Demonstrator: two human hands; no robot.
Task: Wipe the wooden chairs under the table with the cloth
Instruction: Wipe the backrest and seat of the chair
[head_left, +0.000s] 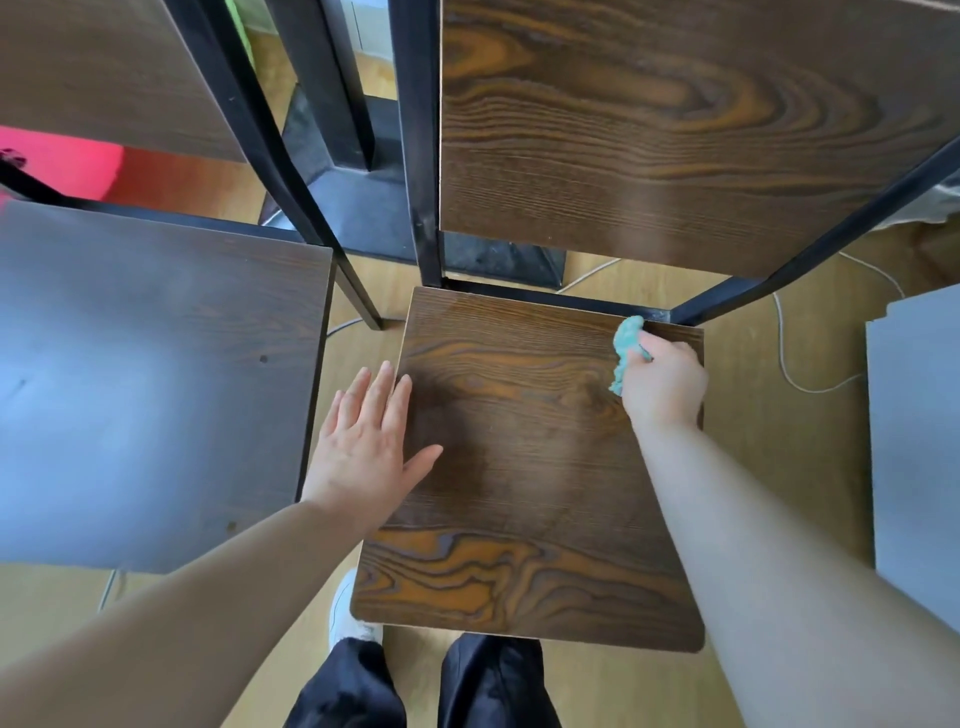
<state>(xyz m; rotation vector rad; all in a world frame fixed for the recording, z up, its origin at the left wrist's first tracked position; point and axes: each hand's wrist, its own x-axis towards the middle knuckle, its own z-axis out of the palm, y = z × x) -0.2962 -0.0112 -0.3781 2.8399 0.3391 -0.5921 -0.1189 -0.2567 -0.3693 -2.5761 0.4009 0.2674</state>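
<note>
Nearest: black trousers (467, 686) & a white shoe (345, 608) on the wood floor (779, 467), just below the front edge of the chair seat (519, 571). L hand (363, 452) is palm down over the seat's left edge. Its fingers (384, 395) are straight, slightly spread & hold nothing, w/ the thumb out over the wood grain. Just left of those fingers is a 2nd chair seat (145, 389), darker, w/ glare. R hand (662, 384) is at the seat's far right corner, fingers curled round a teal cloth (626, 348). The cloth is bunched, sticks out left of & beyond the knuckles, and touches the seat right by the black frame (727, 296). Beyond both hands is the backrest (675, 130), same grain, btw black uprights. Right of the R fingers are a white cable (781, 353) on the floor & a grey panel (914, 441). Farthest, a dark base (363, 208).
</note>
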